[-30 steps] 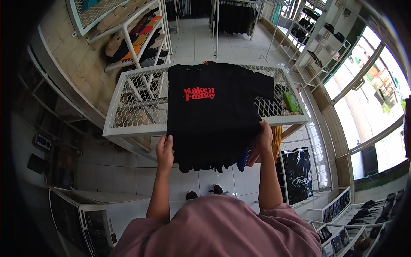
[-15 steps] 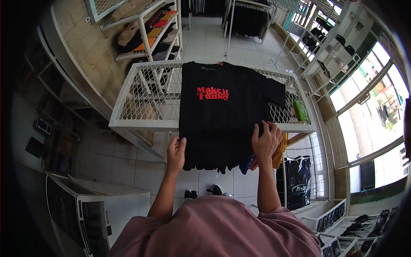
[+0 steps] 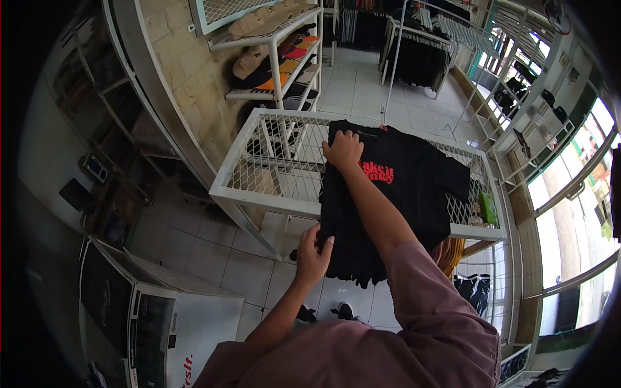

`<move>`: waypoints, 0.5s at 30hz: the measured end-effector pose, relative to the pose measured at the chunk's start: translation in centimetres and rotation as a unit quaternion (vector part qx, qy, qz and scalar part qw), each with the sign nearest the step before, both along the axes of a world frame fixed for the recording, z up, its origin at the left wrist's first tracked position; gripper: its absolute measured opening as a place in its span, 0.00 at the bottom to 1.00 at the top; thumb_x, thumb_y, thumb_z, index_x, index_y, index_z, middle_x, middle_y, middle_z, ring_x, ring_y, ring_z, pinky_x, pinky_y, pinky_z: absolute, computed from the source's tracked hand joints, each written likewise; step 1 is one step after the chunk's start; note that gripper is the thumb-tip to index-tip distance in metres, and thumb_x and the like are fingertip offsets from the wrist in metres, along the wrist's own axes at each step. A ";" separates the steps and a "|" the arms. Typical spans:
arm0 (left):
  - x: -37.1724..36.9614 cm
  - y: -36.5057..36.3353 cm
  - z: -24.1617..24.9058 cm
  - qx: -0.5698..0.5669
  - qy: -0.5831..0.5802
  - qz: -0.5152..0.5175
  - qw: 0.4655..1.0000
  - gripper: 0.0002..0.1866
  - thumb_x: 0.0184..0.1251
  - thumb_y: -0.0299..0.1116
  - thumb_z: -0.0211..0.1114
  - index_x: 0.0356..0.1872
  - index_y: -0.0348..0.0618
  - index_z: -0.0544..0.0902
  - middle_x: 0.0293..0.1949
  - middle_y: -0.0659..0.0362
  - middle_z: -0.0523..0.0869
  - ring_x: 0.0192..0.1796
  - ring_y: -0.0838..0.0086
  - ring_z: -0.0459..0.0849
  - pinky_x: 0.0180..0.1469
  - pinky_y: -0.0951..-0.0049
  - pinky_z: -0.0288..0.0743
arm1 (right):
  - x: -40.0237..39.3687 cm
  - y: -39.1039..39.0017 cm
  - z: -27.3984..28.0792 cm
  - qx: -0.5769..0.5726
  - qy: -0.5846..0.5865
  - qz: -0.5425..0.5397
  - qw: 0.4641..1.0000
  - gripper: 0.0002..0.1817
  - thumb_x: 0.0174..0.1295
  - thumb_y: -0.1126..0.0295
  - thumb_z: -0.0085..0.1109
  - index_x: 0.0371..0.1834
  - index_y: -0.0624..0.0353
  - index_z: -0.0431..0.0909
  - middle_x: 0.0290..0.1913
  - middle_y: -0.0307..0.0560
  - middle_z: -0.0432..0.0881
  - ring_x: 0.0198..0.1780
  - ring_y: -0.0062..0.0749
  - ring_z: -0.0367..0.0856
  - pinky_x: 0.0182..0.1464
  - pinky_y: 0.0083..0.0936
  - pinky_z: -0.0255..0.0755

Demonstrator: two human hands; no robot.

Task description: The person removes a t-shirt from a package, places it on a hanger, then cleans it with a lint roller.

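Observation:
A black T-shirt (image 3: 414, 194) with red lettering on its chest lies front up over a white mesh-topped table (image 3: 265, 204), its lower part hanging past the near edge. My left hand (image 3: 314, 255) grips the shirt's left edge low down, with the thumb on top. Reaching across the shirt, my right hand (image 3: 345, 150) has its fingers curled on the fabric near the left shoulder, close to the collar. My right forearm hides part of the lettering.
A green packet (image 3: 487, 208) rests at the table's right end. Caps fill a white shelf (image 3: 278, 71) behind the table on the left. A large box (image 3: 187, 317) stands on the floor to my left. Mustard-coloured cloth (image 3: 453, 253) hangs below the table on the right.
My right hand has left the shirt's lower right side and crossed to its upper left. My left hand stays at the lower left edge. The view has turned left.

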State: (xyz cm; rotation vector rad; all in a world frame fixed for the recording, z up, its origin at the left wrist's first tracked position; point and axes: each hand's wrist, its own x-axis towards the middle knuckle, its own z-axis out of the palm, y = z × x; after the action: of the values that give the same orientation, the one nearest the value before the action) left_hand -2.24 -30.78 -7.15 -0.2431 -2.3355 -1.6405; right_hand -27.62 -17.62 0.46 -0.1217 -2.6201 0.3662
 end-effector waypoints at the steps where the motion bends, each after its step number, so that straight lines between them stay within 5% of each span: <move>1: 0.0 0.0 -0.1 0.021 -0.011 -0.007 1.000 0.25 0.72 0.36 0.70 0.65 0.35 0.77 0.46 0.51 0.81 0.43 0.69 0.81 0.40 0.70 0.78 | -0.6 -0.1 -1.0 0.022 0.009 -0.022 0.999 0.17 0.60 0.54 0.68 0.42 0.56 0.85 0.49 0.51 0.83 0.54 0.50 0.82 0.50 0.48 0.76; 6: -0.1 -0.1 0.2 0.056 -0.053 -0.025 0.997 0.24 0.71 0.33 0.70 0.65 0.35 0.79 0.40 0.55 0.80 0.36 0.73 0.79 0.36 0.74 0.76 | -1.8 -0.1 -3.3 0.041 0.036 -0.051 0.997 0.10 0.64 0.61 0.65 0.40 0.53 0.87 0.47 0.43 0.83 0.53 0.43 0.80 0.48 0.44 0.73; 8: 0.0 0.1 1.5 0.070 -0.073 -0.038 0.994 0.24 0.71 0.31 0.70 0.65 0.35 0.80 0.37 0.56 0.79 0.33 0.75 0.78 0.34 0.75 0.75 | -2.3 0.9 -2.2 0.000 0.039 -0.053 0.998 0.11 0.66 0.59 0.64 0.40 0.54 0.86 0.46 0.48 0.86 0.51 0.48 0.83 0.49 0.47 0.75; 10: 0.3 0.8 3.8 0.053 -0.021 -0.044 0.997 0.23 0.69 0.28 0.70 0.65 0.37 0.81 0.34 0.58 0.79 0.29 0.77 0.76 0.31 0.77 0.73 | -2.8 2.9 -0.3 -0.309 0.029 -0.042 0.950 0.17 0.69 0.55 0.61 0.44 0.59 0.86 0.45 0.57 0.89 0.52 0.56 0.87 0.55 0.50 0.78; 11: 0.4 1.3 5.1 0.054 -0.022 -0.049 0.997 0.23 0.69 0.28 0.70 0.65 0.37 0.81 0.34 0.58 0.79 0.29 0.77 0.76 0.31 0.77 0.73 | -2.9 4.8 0.4 -0.334 0.059 -0.037 0.940 0.20 0.70 0.53 0.58 0.44 0.61 0.86 0.43 0.62 0.89 0.50 0.59 0.88 0.56 0.47 0.79; 13: 0.5 2.6 7.3 0.030 -0.018 -0.104 0.994 0.23 0.68 0.27 0.71 0.65 0.40 0.82 0.36 0.57 0.80 0.30 0.77 0.77 0.33 0.76 0.75 | -3.0 10.4 0.6 -0.372 0.094 -0.026 0.923 0.23 0.70 0.51 0.60 0.46 0.65 0.87 0.39 0.59 0.89 0.43 0.48 0.89 0.48 0.40 0.79; 15: 0.4 4.9 7.6 0.024 0.008 -0.145 0.989 0.23 0.67 0.26 0.72 0.64 0.40 0.83 0.35 0.59 0.79 0.30 0.79 0.75 0.33 0.78 0.73 | -1.0 15.7 1.7 -0.540 0.060 -0.030 0.839 0.24 0.70 0.56 0.64 0.49 0.71 0.87 0.40 0.54 0.91 0.41 0.38 0.87 0.47 0.36 0.79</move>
State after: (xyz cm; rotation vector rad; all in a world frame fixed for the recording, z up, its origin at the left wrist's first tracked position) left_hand -1.82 -25.91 0.49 -0.6086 -2.3324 -1.8120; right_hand -28.60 -1.97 2.13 -0.5190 -1.9573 1.7117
